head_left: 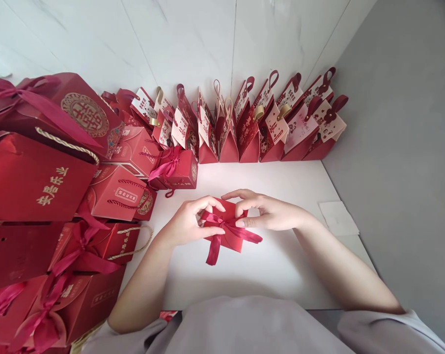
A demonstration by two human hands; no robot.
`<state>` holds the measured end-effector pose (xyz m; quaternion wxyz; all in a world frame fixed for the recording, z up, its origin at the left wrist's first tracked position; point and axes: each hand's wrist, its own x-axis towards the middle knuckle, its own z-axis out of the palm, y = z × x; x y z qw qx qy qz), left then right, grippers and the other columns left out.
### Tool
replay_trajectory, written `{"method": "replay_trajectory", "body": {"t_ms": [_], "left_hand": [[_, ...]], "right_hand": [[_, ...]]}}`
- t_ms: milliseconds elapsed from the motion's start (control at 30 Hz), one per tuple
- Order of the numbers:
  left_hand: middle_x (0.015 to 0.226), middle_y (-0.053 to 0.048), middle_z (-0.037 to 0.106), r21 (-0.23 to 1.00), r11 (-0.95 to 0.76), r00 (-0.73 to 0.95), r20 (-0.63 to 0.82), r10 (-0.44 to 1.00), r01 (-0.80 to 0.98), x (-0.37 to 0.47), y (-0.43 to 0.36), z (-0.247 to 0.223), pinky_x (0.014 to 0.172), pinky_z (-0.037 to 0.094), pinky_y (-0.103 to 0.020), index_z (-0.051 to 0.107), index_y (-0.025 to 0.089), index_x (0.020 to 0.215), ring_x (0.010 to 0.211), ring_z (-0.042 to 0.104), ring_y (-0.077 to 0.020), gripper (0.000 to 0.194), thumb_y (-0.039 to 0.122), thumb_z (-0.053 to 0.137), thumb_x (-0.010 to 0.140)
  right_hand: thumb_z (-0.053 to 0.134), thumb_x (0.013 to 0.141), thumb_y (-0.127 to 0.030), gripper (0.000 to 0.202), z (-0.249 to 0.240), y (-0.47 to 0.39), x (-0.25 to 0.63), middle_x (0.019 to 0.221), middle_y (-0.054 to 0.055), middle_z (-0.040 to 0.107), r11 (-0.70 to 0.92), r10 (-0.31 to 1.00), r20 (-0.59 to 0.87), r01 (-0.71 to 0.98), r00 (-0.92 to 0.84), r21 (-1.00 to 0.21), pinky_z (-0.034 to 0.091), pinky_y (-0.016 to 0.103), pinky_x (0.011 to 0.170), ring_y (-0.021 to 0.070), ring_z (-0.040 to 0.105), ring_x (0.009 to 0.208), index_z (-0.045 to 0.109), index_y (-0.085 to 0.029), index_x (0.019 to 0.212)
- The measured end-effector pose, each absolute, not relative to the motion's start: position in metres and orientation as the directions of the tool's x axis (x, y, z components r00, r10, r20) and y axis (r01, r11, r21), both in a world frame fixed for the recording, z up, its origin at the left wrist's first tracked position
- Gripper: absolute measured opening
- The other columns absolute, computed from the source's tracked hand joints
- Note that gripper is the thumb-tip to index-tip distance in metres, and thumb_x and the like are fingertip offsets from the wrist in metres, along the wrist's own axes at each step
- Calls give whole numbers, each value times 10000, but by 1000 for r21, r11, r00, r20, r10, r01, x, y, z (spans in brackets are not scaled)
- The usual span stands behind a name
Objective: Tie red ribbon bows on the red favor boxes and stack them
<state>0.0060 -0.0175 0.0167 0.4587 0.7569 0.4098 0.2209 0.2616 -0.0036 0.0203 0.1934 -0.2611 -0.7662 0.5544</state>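
Observation:
A small red gift box (234, 242) sits on the white table in front of me. Across its top runs a crimson ribbon (230, 225) tied in a bow, with one tail hanging toward me and another out to the right. My left hand (193, 219) comes in from the left, its thumb and fingers closed around the left loop of the bow. From the other side my right hand (270, 211) pinches the ribbon just right of the knot, its index finger reaching over the box's far edge. Part of the box top is covered by my fingers.
Red gift boxes (112, 191) with ribbons and rope handles are stacked along the left. A row of peaked gift boxes (250, 135) with loop handles lines the back by the tiled wall. A white square piece (338, 218) lies at the table's (281, 270) right edge.

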Motion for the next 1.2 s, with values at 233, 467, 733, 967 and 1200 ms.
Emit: {"method": "replay_trajectory", "body": {"t_ms": [233, 467, 733, 967, 1200], "left_hand": [[706, 67, 424, 843, -245, 551, -72, 831, 479, 4, -18, 19, 520, 382, -185, 609, 222, 1022, 585, 436, -70, 377, 344, 793, 717], [668, 75, 348, 787, -297, 544, -58, 837, 540, 3, -17, 19, 534, 359, -195, 609, 227, 984, 583, 410, -77, 381, 400, 801, 703], [663, 68, 384, 666, -396, 547, -21, 837, 632, 3, -16, 22, 565, 342, -211, 623, 218, 949, 593, 399, -91, 413, 490, 787, 685], [678, 64, 393, 715, -357, 547, -43, 836, 602, 3, -16, 22, 548, 341, -207, 626, 228, 979, 584, 400, -89, 409, 468, 787, 690], [651, 35, 509, 977, -74, 551, -49, 833, 200, -5, -10, 14, 495, 363, -214, 609, 174, 1010, 501, 448, -76, 231, 376, 573, 903]], "right_hand": [[634, 916, -383, 212, 11, 1, 259, 1313, 52, 555, 98, 647, -31, 123, -762, -988, 401, 368, 1003, 211, 545, 1155, 667, -209, 798], [620, 923, -389, 249, 11, 2, 259, 1324, 56, 539, 47, 632, -68, 125, -772, -991, 397, 364, 999, 215, 542, 1153, 651, -192, 773], [587, 937, -425, 259, 11, 3, 260, 1308, 70, 536, 77, 617, -69, 147, -784, -986, 392, 376, 999, 225, 534, 1165, 687, -206, 842], [581, 940, -435, 275, 12, 3, 260, 1309, 71, 540, 109, 607, -50, 146, -793, -983, 397, 368, 1006, 223, 520, 1191, 689, -205, 836], [498, 973, -488, 373, 17, 1, 258, 1353, 63, 542, 36, 650, -45, 89, -759, -995, 406, 362, 1017, 223, 533, 1197, 724, -204, 883]]}}
